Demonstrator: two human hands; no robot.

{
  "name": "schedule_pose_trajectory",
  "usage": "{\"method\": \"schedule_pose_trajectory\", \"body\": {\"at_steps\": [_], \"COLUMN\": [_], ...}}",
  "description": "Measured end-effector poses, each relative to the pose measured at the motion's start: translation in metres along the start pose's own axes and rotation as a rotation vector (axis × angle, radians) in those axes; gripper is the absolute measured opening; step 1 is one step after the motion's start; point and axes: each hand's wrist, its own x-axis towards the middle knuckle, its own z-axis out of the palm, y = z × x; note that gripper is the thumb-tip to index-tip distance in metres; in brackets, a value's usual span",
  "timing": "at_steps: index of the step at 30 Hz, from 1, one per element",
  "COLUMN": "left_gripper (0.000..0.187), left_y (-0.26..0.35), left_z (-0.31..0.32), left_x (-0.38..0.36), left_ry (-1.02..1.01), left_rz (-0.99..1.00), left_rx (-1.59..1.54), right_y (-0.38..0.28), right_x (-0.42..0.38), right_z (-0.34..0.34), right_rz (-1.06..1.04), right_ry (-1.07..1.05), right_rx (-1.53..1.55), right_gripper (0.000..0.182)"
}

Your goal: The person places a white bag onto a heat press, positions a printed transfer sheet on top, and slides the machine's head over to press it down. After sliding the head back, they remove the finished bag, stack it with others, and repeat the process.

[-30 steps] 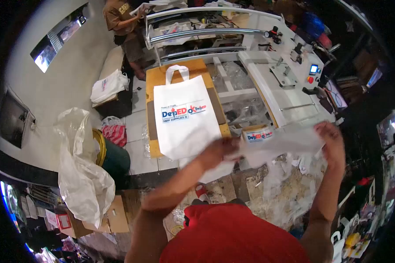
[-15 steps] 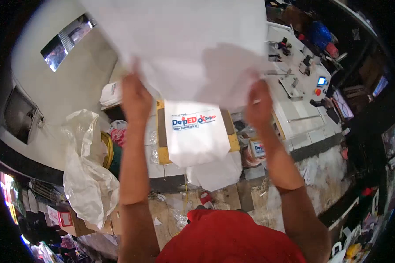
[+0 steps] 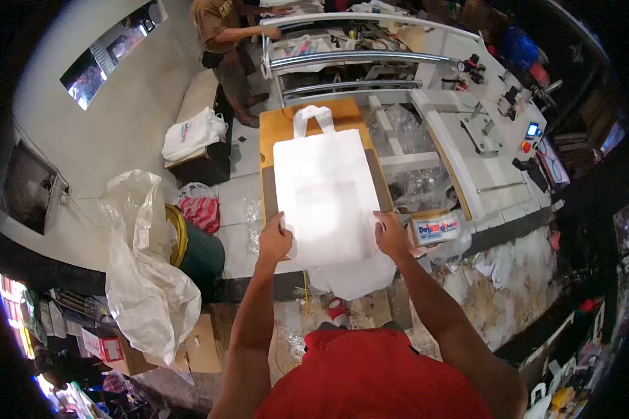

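Note:
A white tote bag (image 3: 326, 185) lies flat, its handles (image 3: 314, 120) pointing away from me. Beneath it is a padded yellow-brown board (image 3: 276, 120), which shows at the far end and along the sides. Faint print shows in the middle of the bag's white face. My left hand (image 3: 275, 239) pinches the bag's near left edge, and my right hand (image 3: 392, 236) pinches the near right edge. Pale sheeting (image 3: 353, 278) hangs below the near end, between my forearms.
A machine with a metal bar frame (image 3: 370, 61) and a small lit screen (image 3: 532, 130) stands beyond and right. At left are folded white bags (image 3: 196, 134), a dark green bin (image 3: 204, 255) and crumpled plastic (image 3: 143, 272). A printed box (image 3: 435, 228) sits right; another person (image 3: 223, 35) stands far left.
The white bag, raised and blurred before, has come down onto the board. It now covers the colored DepED print that was visible there. Both hands have moved closer together and lower.

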Motion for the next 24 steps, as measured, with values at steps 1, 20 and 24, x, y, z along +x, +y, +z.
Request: {"method": "schedule_pose_trajectory", "body": {"at_steps": [1,20,24], "left_gripper": [0.051,0.04,0.032], "left_y": [0.001,-0.007,-0.041], "left_z": [-0.001,-0.002,0.015], "left_x": [-0.002,-0.024,-0.065], "left_ry": [-0.006,0.363,0.499], "left_rz": [-0.005,0.069,0.002], "left_rx": [-0.001,-0.058,0.009], "right_y": [0.001,-0.001,0.156], "right_x": [0.0,0.004,-0.082], "right_z": [0.002,-0.034,-0.057], "right_rz": [0.005,0.237,0.437], "right_ry": [-0.005,0.023,0.048], "right_rx": [-0.001,0.111,0.027], "right_gripper": [0.032,0.03,0.027]}}
